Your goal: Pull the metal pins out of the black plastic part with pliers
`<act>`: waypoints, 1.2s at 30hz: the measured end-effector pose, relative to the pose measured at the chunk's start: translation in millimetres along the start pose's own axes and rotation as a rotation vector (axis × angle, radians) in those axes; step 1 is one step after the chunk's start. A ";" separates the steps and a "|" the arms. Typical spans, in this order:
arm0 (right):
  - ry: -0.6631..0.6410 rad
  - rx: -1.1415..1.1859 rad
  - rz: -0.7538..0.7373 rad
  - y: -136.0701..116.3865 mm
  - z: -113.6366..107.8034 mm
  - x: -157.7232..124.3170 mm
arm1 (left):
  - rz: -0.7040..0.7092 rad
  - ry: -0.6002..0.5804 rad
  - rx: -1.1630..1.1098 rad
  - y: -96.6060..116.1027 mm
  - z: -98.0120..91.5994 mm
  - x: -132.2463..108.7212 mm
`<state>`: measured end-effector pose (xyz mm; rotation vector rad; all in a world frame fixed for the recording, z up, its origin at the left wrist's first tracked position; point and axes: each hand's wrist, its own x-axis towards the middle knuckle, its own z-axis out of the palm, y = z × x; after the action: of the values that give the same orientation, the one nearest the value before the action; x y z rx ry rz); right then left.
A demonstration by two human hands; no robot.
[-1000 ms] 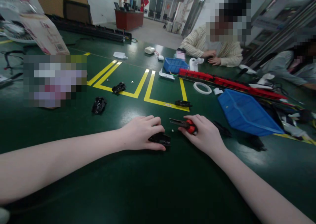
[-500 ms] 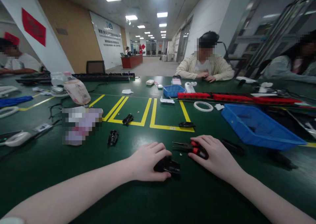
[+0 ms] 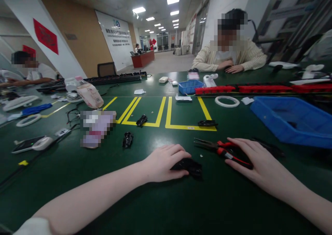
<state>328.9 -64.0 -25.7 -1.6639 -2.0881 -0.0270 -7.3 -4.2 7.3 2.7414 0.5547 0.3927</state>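
My left hand [image 3: 166,162] is closed around a small black plastic part [image 3: 190,167], whose right end sticks out past the fingertips just above the green table. To the right, my right hand [image 3: 252,159] has its thumb and fingers on either side of the handles of long-nose pliers [image 3: 220,148] with red and black grips. The jaws are slightly apart and point left, clear of the black part. A tiny white bit [image 3: 201,156] lies between the two hands. Similar black parts rest farther off: one dark part [image 3: 128,140], another part [image 3: 141,120] and a third part [image 3: 207,123].
A blue bin [image 3: 293,124] stands at the right, with a smaller blue tray [image 3: 190,87] farther back. Yellow tape [image 3: 190,127] marks the green table. A white ring [image 3: 227,101], a bottle [image 3: 90,93] and red strips [image 3: 264,89] lie around. Opposite sits a person [image 3: 230,55].
My view has shifted, so the table things sit farther right. My right hand has slid back along the pliers, baring more of the handles. My left hand still holds the black part.
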 end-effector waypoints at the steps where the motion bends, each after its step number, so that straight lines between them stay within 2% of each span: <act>1: 0.004 -0.002 -0.003 -1.6 -0.9 -0.6 | 0.000 0.006 -0.001 -0.4 0.5 0.0; 6: 0.025 -0.065 0.000 -10.1 -7.8 -6.3 | -0.037 0.030 0.007 -3.2 4.0 1.3; 14: 0.128 -0.217 -0.064 -18.3 -10.9 -4.6 | -0.071 0.092 0.032 -9.3 3.8 9.2; 19: 0.109 -0.177 -0.070 -20.1 -11.5 -3.6 | -0.062 0.105 0.074 -12.2 3.8 10.1; 24: 0.184 -0.157 -0.186 -24.5 -18.7 -8.8 | -0.058 0.115 0.049 -14.4 4.9 6.6; 29: 0.220 -0.110 -0.293 -35.3 -31.5 -13.6 | 0.005 0.165 0.028 -15.0 5.8 0.9; 33: 0.161 -0.026 -0.388 -43.8 -34.7 -16.3 | 0.070 0.185 0.006 -12.7 6.2 -0.6; 36: 0.114 0.022 -0.379 -47.7 -32.9 -18.9 | 0.140 0.204 0.001 -9.9 6.8 -1.1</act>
<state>299.0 -103.9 9.5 -1.2033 -2.2731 -0.2137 -9.3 2.3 -2.7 2.7673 0.4116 0.7119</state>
